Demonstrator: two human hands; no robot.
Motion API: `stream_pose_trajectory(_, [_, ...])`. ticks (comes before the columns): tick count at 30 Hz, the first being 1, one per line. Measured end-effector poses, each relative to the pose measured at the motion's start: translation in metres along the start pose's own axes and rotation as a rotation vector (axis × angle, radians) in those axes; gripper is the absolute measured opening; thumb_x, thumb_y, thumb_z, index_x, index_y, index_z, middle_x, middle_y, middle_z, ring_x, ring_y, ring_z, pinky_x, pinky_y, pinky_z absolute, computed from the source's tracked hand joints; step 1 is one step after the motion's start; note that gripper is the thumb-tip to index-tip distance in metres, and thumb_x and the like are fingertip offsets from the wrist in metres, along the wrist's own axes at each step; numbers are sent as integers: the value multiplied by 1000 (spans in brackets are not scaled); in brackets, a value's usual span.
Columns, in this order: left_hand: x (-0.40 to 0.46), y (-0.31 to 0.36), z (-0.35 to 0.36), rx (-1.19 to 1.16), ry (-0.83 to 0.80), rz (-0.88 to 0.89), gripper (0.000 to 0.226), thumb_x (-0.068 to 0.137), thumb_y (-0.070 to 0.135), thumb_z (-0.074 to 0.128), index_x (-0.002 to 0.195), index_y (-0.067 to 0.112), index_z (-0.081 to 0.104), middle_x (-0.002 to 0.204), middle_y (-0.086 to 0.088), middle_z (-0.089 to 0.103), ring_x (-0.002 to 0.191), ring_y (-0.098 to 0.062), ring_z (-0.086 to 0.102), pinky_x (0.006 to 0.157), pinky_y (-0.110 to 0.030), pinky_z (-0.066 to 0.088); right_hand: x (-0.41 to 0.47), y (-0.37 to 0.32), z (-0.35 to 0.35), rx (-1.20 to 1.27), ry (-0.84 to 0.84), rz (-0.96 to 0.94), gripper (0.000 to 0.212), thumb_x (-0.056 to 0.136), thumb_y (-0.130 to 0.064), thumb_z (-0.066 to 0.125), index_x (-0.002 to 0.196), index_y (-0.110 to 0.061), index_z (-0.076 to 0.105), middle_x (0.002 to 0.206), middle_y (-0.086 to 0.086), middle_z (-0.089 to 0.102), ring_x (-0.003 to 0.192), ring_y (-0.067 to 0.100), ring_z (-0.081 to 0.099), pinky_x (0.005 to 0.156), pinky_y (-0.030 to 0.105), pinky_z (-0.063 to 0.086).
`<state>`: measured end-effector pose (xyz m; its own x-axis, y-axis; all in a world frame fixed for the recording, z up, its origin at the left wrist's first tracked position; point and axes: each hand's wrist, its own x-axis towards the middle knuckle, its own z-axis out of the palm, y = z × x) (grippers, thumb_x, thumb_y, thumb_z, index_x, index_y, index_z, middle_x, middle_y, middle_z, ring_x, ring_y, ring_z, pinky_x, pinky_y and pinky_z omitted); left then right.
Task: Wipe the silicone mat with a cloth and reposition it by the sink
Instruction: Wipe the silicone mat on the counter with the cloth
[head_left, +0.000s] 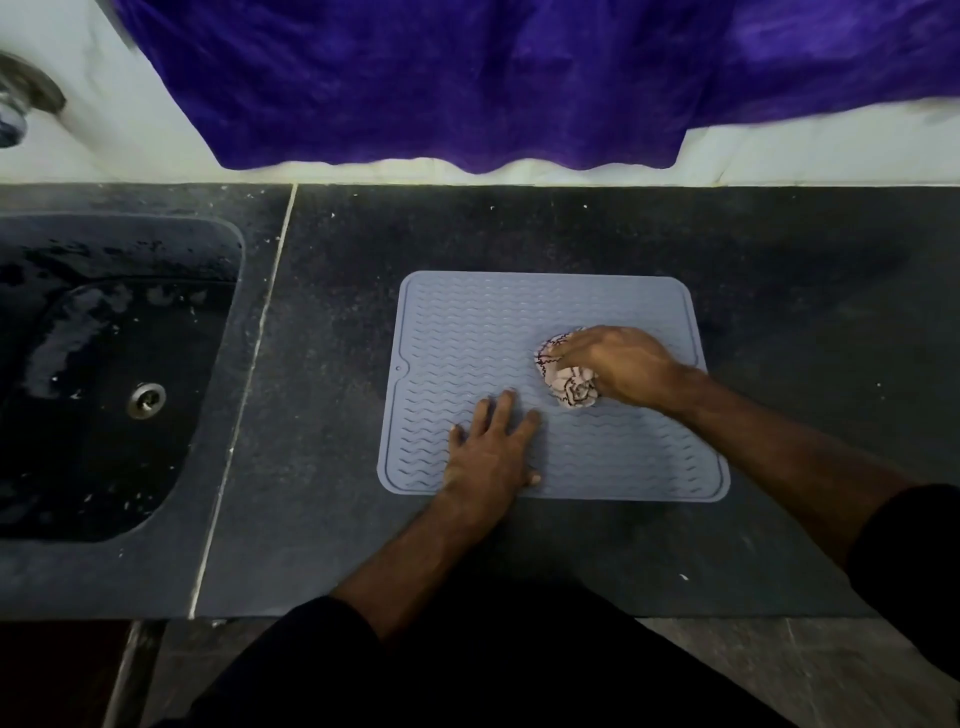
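A grey-blue silicone mat with wavy ridges lies flat on the dark stone counter, right of the sink. My left hand presses flat on the mat's near-middle part, fingers straight and spread. My right hand grips a crumpled pale cloth with dark line pattern and holds it against the mat's right half. Part of the cloth is hidden under my fingers.
A dark sink with a metal drain is sunk into the counter at the left. A metal tap sticks out at the top left. A purple cloth hangs over the white wall behind.
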<state>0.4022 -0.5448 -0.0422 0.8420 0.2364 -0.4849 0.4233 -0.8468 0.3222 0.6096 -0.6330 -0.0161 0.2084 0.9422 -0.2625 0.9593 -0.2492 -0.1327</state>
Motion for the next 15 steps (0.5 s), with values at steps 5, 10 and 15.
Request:
stream_pose_trajectory(5, [-5,-13,-7,-57,31,13,89,88,44,62,152,36,1,160,3,-18,147,-26,-11,117,-54,6,1,1,2,64,-14,13,59,77,-9,72,131,-25,54,139,0,53,131,22,44,109,41,37])
stream_pose_trajectory(10, [-16,-41,-7,-16,83,-63,86,88,43,63,152,39,6,161,2,-14,148,-27,-8,117,-51,7,22,-19,-1,266,89,-12,59,73,-9,76,128,-22,58,136,3,56,127,26,49,108,42,38])
stream_pose_trajectory(15, [-17,-46,-1,-5,49,-77,87,85,40,66,152,37,11,161,1,-11,148,-29,-6,117,-54,16,61,-65,7,125,92,-212,51,86,-19,64,135,-22,51,145,-1,46,136,22,38,115,34,25])
